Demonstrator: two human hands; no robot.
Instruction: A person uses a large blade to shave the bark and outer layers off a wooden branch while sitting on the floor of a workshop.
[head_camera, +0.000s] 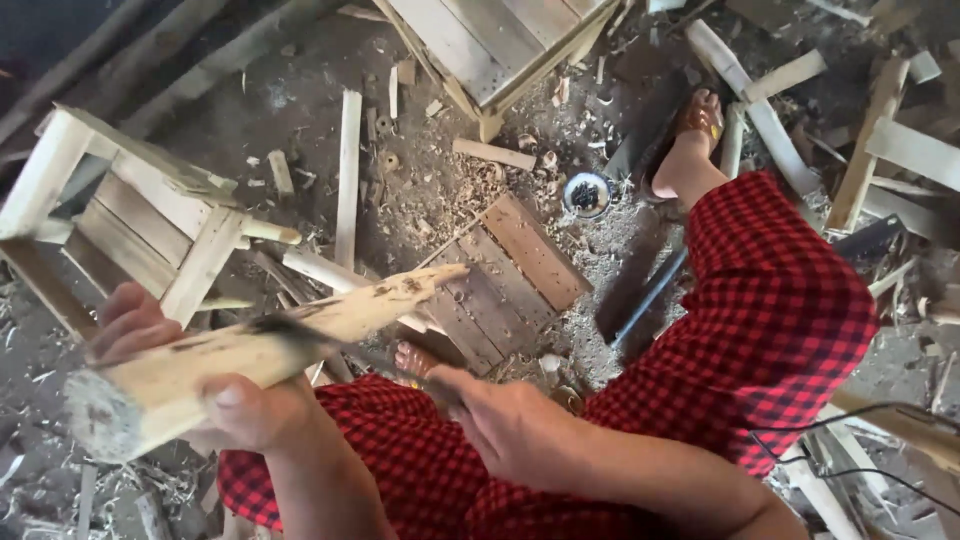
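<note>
My left hand (245, 410) grips the thick end of a pale, roughly peeled wooden stake (340, 315) that points up and to the right, tapering to a tip. My right hand (510, 425) is closed on the handle of a dark blade (300, 332). The blade is blurred and lies against the stake's middle. Both hands are above my lap, which is covered by red and black checked trousers (770, 300). My bare toes (410, 358) show just beneath the stake.
A pale wooden stool frame (130, 210) stands at the left. A small slatted panel (520, 265) lies on the ground ahead, another slatted piece (480, 40) at the top. Offcuts, shavings, a small round tin (587, 194) and my sandalled foot (697, 125) are scattered around.
</note>
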